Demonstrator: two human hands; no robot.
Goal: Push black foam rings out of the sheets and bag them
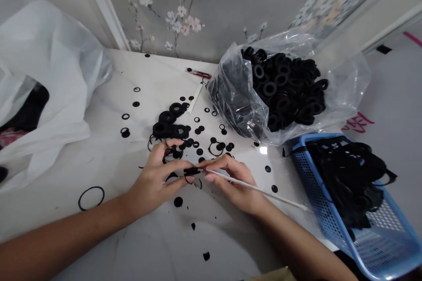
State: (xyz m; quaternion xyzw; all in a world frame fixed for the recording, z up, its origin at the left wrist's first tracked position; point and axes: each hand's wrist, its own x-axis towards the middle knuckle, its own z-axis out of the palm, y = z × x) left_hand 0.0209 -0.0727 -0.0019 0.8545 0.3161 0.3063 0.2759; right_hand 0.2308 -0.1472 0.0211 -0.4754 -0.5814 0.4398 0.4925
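Between thumb and fingers, my left hand pinches a small black rubber piece over the middle of the white table. My right hand is closed around a thin white stick-like tool, whose tip meets the black piece. A thin strip of black rubber hangs below the fingertips. Just beyond my left hand lie several thick black rings, some overlapping. Small black discs and thin rings are scattered around both hands.
An open clear plastic bag full of black rings stands at the back right. Right of it, a blue basket holds black scraps. A white bag is at the left. A red cutter and a white strip lie near the back.
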